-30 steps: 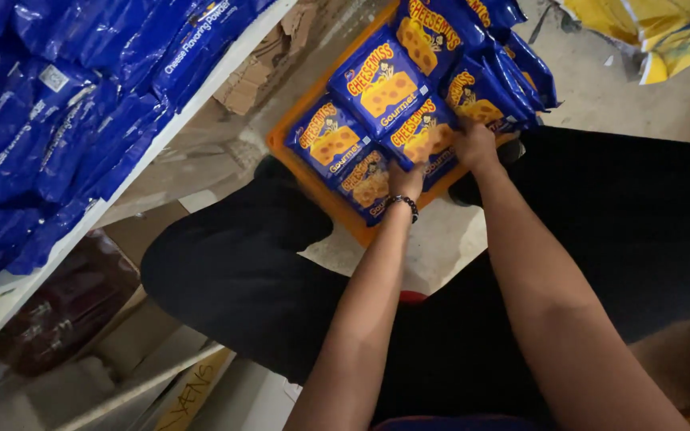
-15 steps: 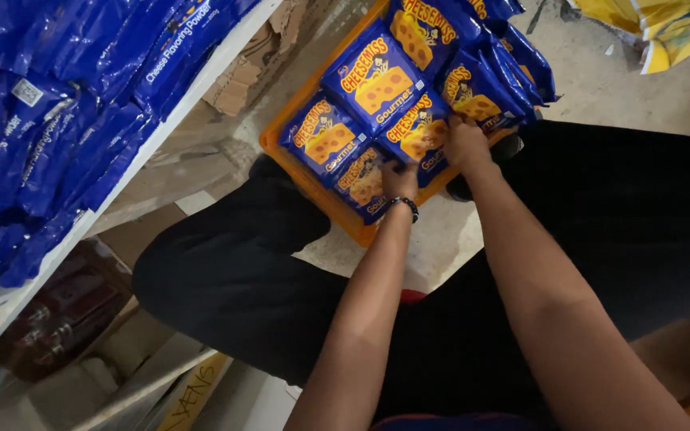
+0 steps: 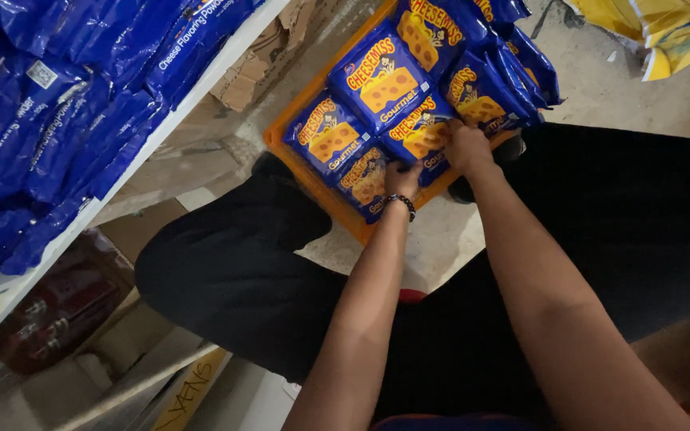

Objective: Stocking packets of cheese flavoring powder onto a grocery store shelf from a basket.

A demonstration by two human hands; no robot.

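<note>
Blue snack bags [image 3: 377,84] stacked in orange crate [image 3: 285,128] on floor, between the knees. Left hand [image 3: 402,177] grasping lower edge of front bag [image 3: 365,182]; right hand [image 3: 466,146] closed on neighbouring bag [image 3: 418,137], grip apparently at top seam, fingers partly hidden. Likely light, soft, slippery film, crushable contents: take hold at sealed edges.

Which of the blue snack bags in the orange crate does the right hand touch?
The right hand rests on the blue bag in the middle of the orange crate, right of the bag under the left hand.
</note>
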